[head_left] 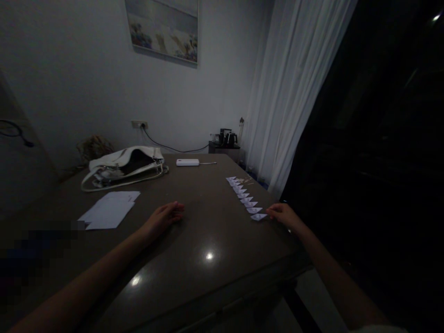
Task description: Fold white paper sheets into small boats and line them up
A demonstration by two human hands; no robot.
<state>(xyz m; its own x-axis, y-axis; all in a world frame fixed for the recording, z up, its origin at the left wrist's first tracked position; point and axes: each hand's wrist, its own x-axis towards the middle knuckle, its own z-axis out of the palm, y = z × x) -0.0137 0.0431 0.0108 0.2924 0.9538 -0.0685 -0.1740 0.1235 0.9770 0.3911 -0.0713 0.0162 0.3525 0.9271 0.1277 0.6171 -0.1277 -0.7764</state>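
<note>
The right hand [284, 215] is lying at the near right edge of the glossy dark surface [208, 231], its fingertips touching the nearest small folded paper boat [258, 217] with a loose, half-open grip holding nothing, while the left hand [164, 217] is resting flat and relaxed, also empty. About nine such pointed white boats are running away in one row [243, 194]. Farther off, flat white paper sheets [109, 210], one soft white handbag [125, 167] and one white box-like device [188, 162] are lying before the pale wall and curtain [294, 92] in the dim room.
</note>
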